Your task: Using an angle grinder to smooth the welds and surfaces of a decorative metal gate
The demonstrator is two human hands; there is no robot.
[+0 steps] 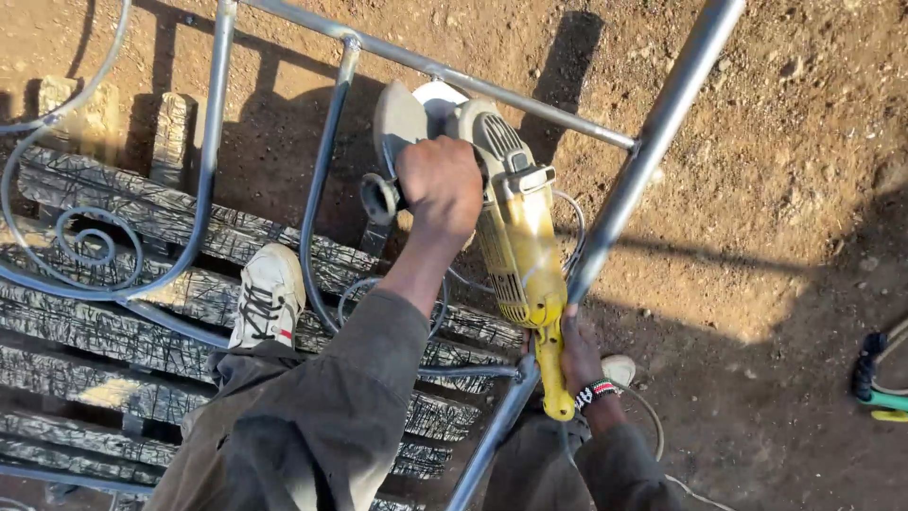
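Far left, around 9 o'clock: curly scrollwork of a grey metal frame, lying over scorched, blackened wooden slats on bare dirt ground. Just right of that, a white sneaker planted on the slats, grey trouser leg below it at 6 o'clock.

Dead centre: left hand wrapped tight around the black side handle of a yellow angle grinder, disc guard up at 12 o'clock, close by a thin frame bar; contact impossible to tell.

Slightly right and lower, about 5 o'clock: right hand closed on the grinder's yellow rear grip, beaded wristband on the wrist. Thick steel tube running diagonally from 1 o'clock down toward 6, passing just beside the grinder body.

Far right edge, 4 o'clock: green and black something with a hose, too cut off to identify.
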